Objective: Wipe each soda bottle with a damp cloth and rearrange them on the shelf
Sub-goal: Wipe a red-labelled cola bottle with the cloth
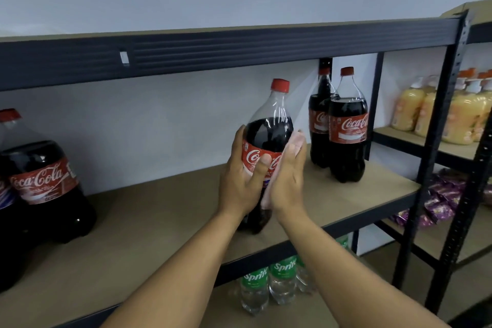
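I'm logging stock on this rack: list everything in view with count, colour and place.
held cola bottle: one, dark, red label and cap, tilted, mid-shelf
right cola bottles: two, same colours, upright, shelf's right end
left cola bottle: one clearly seen, same colours, left end
cloth: one, pink, against held bottle
Sprite bottles: three visible, green labels, shelf below
yellow bottles: several, neighbouring rack
purple packets: several, neighbouring rack, lower
shelf: one, dark frame, tan boards
left hand: grips held bottle
right hand: presses cloth on it
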Demonstrator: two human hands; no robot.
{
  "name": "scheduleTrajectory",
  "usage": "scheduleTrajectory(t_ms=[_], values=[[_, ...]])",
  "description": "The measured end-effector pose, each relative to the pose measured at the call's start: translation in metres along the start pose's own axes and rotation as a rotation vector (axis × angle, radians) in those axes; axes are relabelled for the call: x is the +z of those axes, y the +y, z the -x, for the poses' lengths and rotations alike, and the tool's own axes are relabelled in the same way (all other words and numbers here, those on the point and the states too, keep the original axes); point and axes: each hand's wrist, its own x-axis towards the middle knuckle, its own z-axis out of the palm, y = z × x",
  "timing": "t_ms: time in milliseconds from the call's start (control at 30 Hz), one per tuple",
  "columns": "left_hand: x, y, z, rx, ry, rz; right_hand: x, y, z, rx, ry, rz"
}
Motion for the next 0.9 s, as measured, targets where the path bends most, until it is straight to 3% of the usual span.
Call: scheduleTrajectory(t_ms=[233,367,500,600,733,833,900], values=[[0.014,0.007,-0.004,0.072,-0.266,-0.076,-0.046,-0.09,-0.066,-0.251,0.086,0.148],[0.016,0.007,-0.008,0.073,-0.352,-0.042,-0.068,-0.107,-0.078,-0.326,0.091,0.254],[0.026,0.016,-0.001,0.11,-0.336,-0.135,-0.079,-0.102,-0.081,-0.33,0.175,0.42],[0.038,0.027,0.009,0.116,-0.25,-0.316,-0.077,-0.105,-0.084,-0.207,0.314,0.525],[0.036,0.027,0.007,0.107,-0.285,-0.332,-0.084,-0.104,-0.086,-0.218,0.216,0.418],[0.025,0.022,-0.004,0.096,-0.359,-0.182,-0.087,-0.107,-0.084,-0.278,0.051,0.209],[0.022,0.021,-0.009,0.089,-0.39,-0.113,-0.086,-0.107,-0.083,-0.273,0.053,0.163]])
